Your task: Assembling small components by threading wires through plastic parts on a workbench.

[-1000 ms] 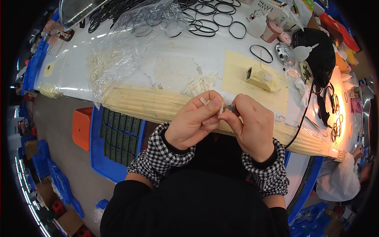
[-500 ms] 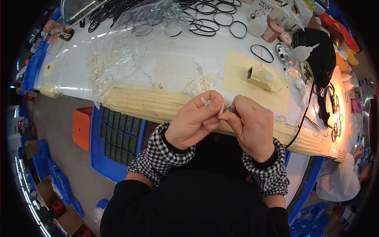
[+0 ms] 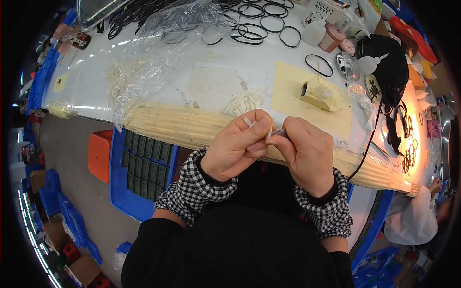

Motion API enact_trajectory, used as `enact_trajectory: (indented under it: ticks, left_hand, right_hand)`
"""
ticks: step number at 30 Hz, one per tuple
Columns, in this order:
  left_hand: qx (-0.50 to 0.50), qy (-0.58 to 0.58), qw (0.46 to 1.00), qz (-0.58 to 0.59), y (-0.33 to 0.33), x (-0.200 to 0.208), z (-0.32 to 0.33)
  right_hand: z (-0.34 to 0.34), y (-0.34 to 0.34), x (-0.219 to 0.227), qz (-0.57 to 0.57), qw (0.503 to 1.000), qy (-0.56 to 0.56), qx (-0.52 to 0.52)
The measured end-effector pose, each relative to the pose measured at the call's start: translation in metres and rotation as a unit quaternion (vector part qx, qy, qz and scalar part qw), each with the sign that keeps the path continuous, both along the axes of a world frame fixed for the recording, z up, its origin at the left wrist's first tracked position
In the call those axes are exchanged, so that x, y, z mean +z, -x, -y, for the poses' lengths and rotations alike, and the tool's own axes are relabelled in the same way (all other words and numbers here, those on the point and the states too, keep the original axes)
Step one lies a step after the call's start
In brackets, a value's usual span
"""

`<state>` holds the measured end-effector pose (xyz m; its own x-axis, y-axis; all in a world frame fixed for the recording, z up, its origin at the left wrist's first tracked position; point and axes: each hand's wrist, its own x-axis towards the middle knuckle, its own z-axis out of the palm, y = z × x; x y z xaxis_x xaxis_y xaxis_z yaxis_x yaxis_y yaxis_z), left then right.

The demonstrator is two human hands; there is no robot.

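Note:
Near the table's front edge, my left hand [image 3: 240, 146] is closed on a small white strip [image 3: 269, 133], pinched between thumb and forefinger. Another pale end pokes out above its curled fingers. Close against it, my right hand [image 3: 309, 153] grips a small grey metal blade [image 3: 280, 132], most of which the fingers hide. The blade's tip meets or nearly meets the white strip; I cannot tell which. Just beyond my left hand lies a loose pile of similar white strips [image 3: 246, 102] on the white table [image 3: 211, 62].
Yellow padding [image 3: 168, 122] covers the front edge. A clear plastic bag [image 3: 144, 72] of pale pieces lies left, black rubber rings [image 3: 247, 32] at the back. To the right are a yellow block [image 3: 321, 95], squeeze bottles and a lit area. Below left stands a blue crate [image 3: 117, 177].
Both hands stay in nearly the same place. My right hand has shifted very slightly, and the blade sits at a slightly different angle.

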<state>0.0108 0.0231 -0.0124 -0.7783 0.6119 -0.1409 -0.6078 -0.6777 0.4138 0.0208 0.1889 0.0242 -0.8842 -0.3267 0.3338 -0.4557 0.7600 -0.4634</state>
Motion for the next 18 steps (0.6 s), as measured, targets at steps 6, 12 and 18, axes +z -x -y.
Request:
enact_trajectory:
  ticks: [6, 12, 18]
  left_hand:
    - [-0.006, -0.011, 1.0, 0.0, 0.0, 0.001, 0.0015]
    - [0.001, 0.012, 1.0, 0.004, -0.0005, 0.0018, 0.0019]
    - [0.0, 0.003, 1.0, 0.003, -0.0008, -0.0003, 0.0024]
  right_hand:
    - [0.0015, 0.0011, 0.0018, -0.014, 1.0, 0.005, -0.004]
    - [0.0015, 0.0018, 0.0007, -0.018, 1.0, 0.002, -0.003]
    - [0.0011, 0.0015, 0.0003, -0.005, 1.0, 0.006, 0.0]
